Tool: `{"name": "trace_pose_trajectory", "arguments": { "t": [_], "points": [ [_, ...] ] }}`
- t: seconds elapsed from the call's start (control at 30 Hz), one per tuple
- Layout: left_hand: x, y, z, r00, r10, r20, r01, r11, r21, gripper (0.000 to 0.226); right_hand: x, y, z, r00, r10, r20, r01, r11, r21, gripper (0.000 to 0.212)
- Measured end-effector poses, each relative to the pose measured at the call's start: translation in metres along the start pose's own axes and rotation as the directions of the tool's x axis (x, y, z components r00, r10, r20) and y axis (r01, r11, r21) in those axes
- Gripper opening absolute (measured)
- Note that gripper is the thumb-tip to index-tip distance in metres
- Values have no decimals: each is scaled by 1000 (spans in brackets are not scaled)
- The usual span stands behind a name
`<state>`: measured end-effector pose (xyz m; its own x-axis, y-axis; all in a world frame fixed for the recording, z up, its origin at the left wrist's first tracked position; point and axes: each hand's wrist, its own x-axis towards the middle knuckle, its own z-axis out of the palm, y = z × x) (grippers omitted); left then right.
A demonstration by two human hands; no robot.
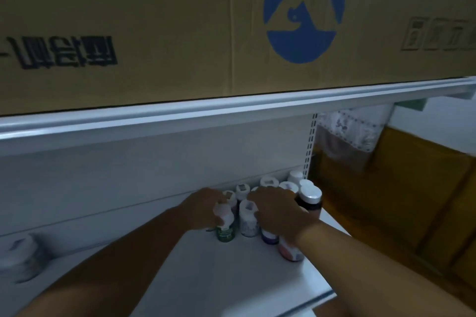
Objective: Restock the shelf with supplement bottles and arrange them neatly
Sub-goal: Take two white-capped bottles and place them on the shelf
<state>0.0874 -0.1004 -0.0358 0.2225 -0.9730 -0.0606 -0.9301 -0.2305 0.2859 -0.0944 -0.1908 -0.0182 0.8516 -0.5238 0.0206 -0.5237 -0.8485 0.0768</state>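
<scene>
Left hand (206,210) fingers wrap the green-labelled bottle (224,224), right hand (279,213) fingers curl over the cluster — light, smooth plastic; hold below the caps.

The cluster of bottles (268,203) crowds the shelf's (231,278) right rear corner. Left of the cluster the shelf lies bare as far as a lone jar (22,257). Above the cluster, the upper shelf's rail (180,116) and cardboard box (154,20) limit headroom.

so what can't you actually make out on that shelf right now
Head view only:
- Bottle labels: too small and blurred to read.
- Purple bottle and pink bottle: tops hidden under the right hand.
- Left hand fingers: grip on the green bottle unclear.
- Jar at far left: blurred.
</scene>
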Motion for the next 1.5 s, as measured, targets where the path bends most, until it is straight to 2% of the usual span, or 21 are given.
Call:
{"name": "trace_pose_trajectory", "arguments": {
  "t": [0.1,0.2,0.23,0.3,0.47,0.6,0.7,0.77,0.9,1.1,1.2,1.37,1.5],
  "points": [
    [-19,-7,-18,996,-65,55,79,951,-299,43,16,-6,8,995,-54,78,60,996,-65,44],
    [-45,-20,-34,981,-114,156,186,776,-603,37,26,-17,18,994,-23,106,33,996,-85,40],
    [-54,-24,-38,976,-118,185,213,712,-669,34,28,-19,20,995,-7,103,17,996,-93,39],
    [-71,-32,-44,970,-134,202,240,647,-724,33,32,-20,20,996,-13,93,26,990,-136,41],
    [-101,-49,-48,954,-238,183,292,602,-744,35,31,-26,15,992,-47,117,55,996,-71,59],
    [-121,-54,-45,942,-306,139,301,584,-754,38,22,-36,11,982,-100,163,70,982,178,55],
    [-137,-62,-47,933,-349,91,292,583,-758,37,17,-43,3,988,-127,88,88,932,352,62],
    [-148,-68,-52,916,-398,57,296,572,-765,40,22,-49,-5,987,-162,16,134,862,489,70],
    [-175,-81,-62,856,-515,-34,289,533,-795,40,41,-78,-20,959,-260,-111,262,671,694,43],
    [-241,-93,-70,730,-678,-83,339,465,-818,44,64,-145,-25,887,-436,-149,361,457,813,38],
    [-280,-97,-70,650,-754,-95,391,439,-809,48,64,-182,-25,832,-530,-162,408,387,827,34],
    [-341,-108,-68,572,-808,-141,391,420,-819,45,44,-239,-37,763,-639,-94,305,228,925,31],
    [-388,-123,-73,571,-810,-134,365,397,-842,45,28,-289,-43,719,-690,-79,280,184,942,33]
  ]
}}
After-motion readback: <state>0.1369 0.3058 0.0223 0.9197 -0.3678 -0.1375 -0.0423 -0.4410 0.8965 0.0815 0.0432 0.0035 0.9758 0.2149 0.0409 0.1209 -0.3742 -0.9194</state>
